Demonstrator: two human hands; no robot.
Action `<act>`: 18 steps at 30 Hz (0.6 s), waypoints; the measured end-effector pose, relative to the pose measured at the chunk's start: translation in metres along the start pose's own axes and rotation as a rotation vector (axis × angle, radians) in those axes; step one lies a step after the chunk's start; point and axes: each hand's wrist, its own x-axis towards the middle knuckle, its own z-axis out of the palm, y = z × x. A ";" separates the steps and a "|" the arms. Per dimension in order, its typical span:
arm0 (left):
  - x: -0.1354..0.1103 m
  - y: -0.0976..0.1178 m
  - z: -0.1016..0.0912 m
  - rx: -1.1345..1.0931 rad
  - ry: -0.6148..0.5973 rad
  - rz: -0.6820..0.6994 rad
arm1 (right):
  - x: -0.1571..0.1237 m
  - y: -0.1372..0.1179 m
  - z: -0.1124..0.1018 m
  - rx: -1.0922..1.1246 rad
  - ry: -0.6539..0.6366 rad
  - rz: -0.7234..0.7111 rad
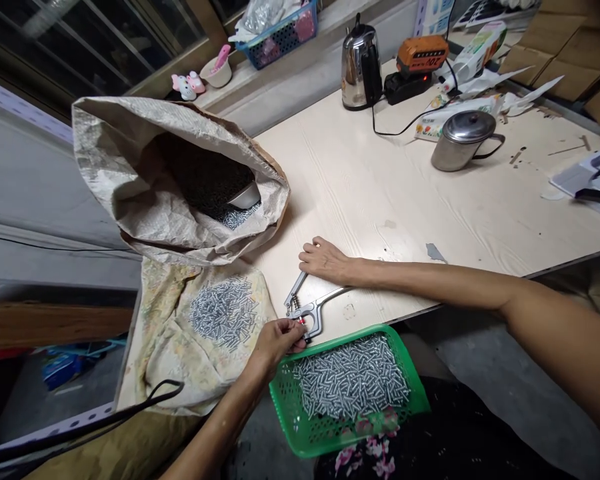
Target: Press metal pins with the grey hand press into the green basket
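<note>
A small grey hand press (311, 312) with a coil spring stands on the table's near edge. My right hand (325, 260) is closed around the end of its raised lever. At the press's front, next to a red part, the fingertips of my left hand (281, 339) are pinched together; whatever they hold is too small to make out. Just below that hand, a green plastic basket (289, 427) is filled with small silvery metal pieces (353, 377) like short ribbed pins. Similar metal pieces (225, 310) lie heaped on a patterned cloth (180, 363) to the left.
A large open woven sack (115, 167) with a metal scoop (246, 197) and more pieces inside stands at the back left. Farther back are a kettle (359, 67), an orange battery (423, 53) on a charger, and a lidded steel mug (463, 143). A cable crosses the table (325, 153).
</note>
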 end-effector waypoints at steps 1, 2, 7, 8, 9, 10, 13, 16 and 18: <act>-0.001 0.000 0.000 0.001 -0.002 0.004 | 0.002 0.002 0.004 -0.015 -0.003 -0.008; -0.001 0.000 0.000 0.000 -0.003 0.009 | 0.003 0.003 0.007 -0.022 0.009 -0.011; 0.000 -0.001 0.000 -0.007 0.012 -0.005 | -0.003 0.003 0.011 -0.005 0.044 0.028; 0.000 -0.001 0.000 -0.002 0.013 -0.007 | -0.005 0.003 0.009 0.016 0.025 0.039; 0.000 -0.001 0.001 0.004 0.014 -0.006 | -0.008 0.003 0.007 0.042 0.009 0.052; 0.000 -0.001 0.001 0.009 0.018 -0.002 | -0.012 0.004 0.005 0.073 0.000 0.062; -0.001 -0.002 0.002 0.010 0.034 0.015 | -0.028 0.010 0.001 0.174 -0.007 0.078; -0.002 -0.002 0.002 0.000 0.035 0.029 | -0.047 0.019 -0.001 0.279 -0.085 0.046; -0.001 -0.002 0.003 -0.004 0.039 0.032 | -0.055 0.024 -0.002 0.333 -0.148 0.009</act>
